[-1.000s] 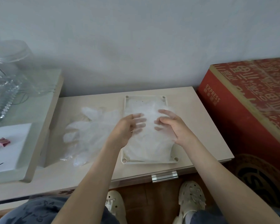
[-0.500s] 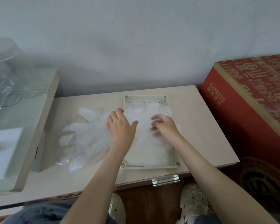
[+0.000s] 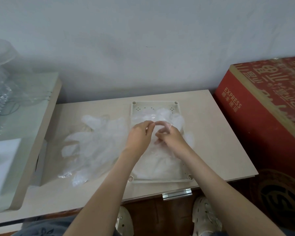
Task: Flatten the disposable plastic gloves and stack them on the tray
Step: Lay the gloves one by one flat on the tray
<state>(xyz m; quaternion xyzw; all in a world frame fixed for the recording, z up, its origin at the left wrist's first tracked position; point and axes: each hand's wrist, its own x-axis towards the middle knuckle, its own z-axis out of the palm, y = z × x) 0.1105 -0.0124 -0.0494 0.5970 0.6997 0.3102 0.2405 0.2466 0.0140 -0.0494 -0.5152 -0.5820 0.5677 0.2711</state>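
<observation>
Over the tray (image 3: pixel 144 106), my left hand (image 3: pixel 140 136) and right hand (image 3: pixel 174 139) meet, fingers (image 3: pixel 149 125) curled, both pinching the top glove (image 3: pixel 167 114) of the stack lying in it. Loose gloves (image 3: pixel 95 143) lie on the surface (image 3: pixel 211 133), just left of the tray.

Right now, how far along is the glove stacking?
Done: some stacked gloves already lie fairly flat on the tray. In hand: the left hand and right hand pinch the top glove over the tray's far half, apparently spreading it. Left: a loose pile of gloves waits on the table left of the tray, so a good share remains.
</observation>
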